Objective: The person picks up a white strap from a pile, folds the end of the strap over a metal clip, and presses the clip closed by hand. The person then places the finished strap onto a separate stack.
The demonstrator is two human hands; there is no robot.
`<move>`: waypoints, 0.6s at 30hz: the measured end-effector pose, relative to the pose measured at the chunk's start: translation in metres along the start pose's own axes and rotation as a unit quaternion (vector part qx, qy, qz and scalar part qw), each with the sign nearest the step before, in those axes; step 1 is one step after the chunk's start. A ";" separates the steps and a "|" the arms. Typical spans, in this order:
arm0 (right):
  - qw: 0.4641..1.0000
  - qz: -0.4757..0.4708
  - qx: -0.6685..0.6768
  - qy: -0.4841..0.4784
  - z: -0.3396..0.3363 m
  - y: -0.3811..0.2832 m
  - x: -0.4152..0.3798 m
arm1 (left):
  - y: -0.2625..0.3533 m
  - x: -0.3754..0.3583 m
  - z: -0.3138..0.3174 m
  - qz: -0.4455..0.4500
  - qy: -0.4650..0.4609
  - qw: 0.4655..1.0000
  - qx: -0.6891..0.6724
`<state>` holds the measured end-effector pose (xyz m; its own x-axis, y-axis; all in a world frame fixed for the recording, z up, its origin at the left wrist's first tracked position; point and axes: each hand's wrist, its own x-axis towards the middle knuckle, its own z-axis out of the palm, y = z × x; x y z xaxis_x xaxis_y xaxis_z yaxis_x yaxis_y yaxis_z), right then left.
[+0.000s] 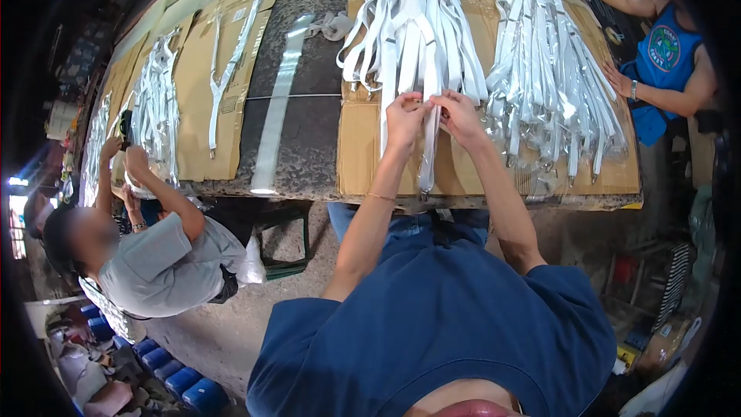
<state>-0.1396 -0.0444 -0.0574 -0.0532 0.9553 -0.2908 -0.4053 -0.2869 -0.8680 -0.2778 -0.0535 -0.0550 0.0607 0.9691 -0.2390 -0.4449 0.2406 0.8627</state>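
Note:
A thick bundle of white suspenders lies on a cardboard sheet in front of me, its straps fanned towards me. My left hand and my right hand meet at the bundle's near end. Both have their fingers pinched on a white suspender strap, which hangs down between them towards the table edge. A small metal clip shows at its lower end. To the right of my right hand lie several suspenders in clear plastic sleeves.
A single Y-shaped pair of suspenders lies on cardboard to the left, beside a long translucent strip. A co-worker in grey handles white straps at left. Another person in a blue top reaches over the table at right. Blue containers stand on the floor.

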 end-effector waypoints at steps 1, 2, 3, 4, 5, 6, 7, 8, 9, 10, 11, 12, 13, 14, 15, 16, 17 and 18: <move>0.999 -0.002 -0.018 -0.030 -0.003 -0.007 0.002 | 0.001 0.003 -0.001 0.010 -0.018 0.999 0.026; 0.999 -0.007 -0.020 -0.029 -0.002 -0.016 0.008 | 0.002 0.006 0.000 0.020 -0.038 0.998 0.053; 1.000 -0.014 -0.011 -0.023 -0.002 -0.025 0.015 | -0.003 0.004 -0.002 0.010 -0.038 0.997 0.070; 1.000 -0.020 -0.002 -0.019 0.006 -0.037 0.016 | -0.001 -0.001 0.000 0.012 -0.041 0.997 0.070; 0.999 -0.018 -0.032 0.029 0.014 -0.050 0.017 | 0.001 -0.007 0.002 0.004 -0.036 0.996 0.080; 0.999 -0.017 -0.032 0.028 0.013 -0.051 0.027 | 0.001 -0.011 0.003 -0.004 -0.028 0.996 0.089; 0.995 -0.036 -0.085 0.040 0.012 -0.052 0.038 | -0.001 -0.010 0.006 0.009 -0.019 0.997 0.072; 0.987 -0.056 -0.139 0.050 0.009 -0.052 0.046 | -0.001 -0.008 0.009 0.010 -0.017 0.997 0.069; 0.989 -0.064 -0.126 0.040 0.010 -0.055 0.046 | 0.001 -0.003 0.013 0.026 -0.009 0.998 0.059; 0.989 -0.067 -0.130 0.035 0.010 -0.055 0.048 | 0.005 0.003 0.017 0.043 0.001 0.998 0.049; 0.989 -0.079 -0.125 0.030 0.009 -0.052 0.048 | 0.009 0.011 0.021 0.038 -0.004 0.999 0.038; 0.989 -0.089 -0.119 0.027 0.008 -0.049 0.047 | 0.008 0.021 0.022 0.039 -0.002 0.999 0.036; 0.986 -0.103 -0.132 0.019 0.011 -0.049 0.042 | 0.008 0.031 0.023 0.044 0.000 0.999 0.003; 0.985 -0.105 -0.133 0.021 0.011 -0.050 0.043 | 0.007 0.039 0.026 0.049 0.000 0.998 -0.029; 0.985 -0.092 -0.148 0.008 0.010 -0.049 0.044 | 0.017 0.040 0.026 0.033 0.007 0.999 -0.005; 0.983 -0.077 -0.164 -0.006 0.009 -0.049 0.046 | 0.024 0.037 0.029 0.034 0.004 0.999 -0.005; 0.989 -0.070 -0.131 0.009 0.010 -0.049 0.050 | 0.030 0.031 0.032 0.033 -0.007 0.999 -0.020; 0.989 -0.071 -0.132 0.008 0.010 -0.053 0.060 | 0.034 0.029 0.033 0.033 -0.017 0.999 -0.034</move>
<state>-0.1302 0.0285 -0.0247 0.0025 0.9867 -0.1625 -0.1556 -0.1602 -0.9747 -0.2614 -0.0153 -0.0176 0.0590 0.9842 -0.1671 -0.5082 0.1737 0.8435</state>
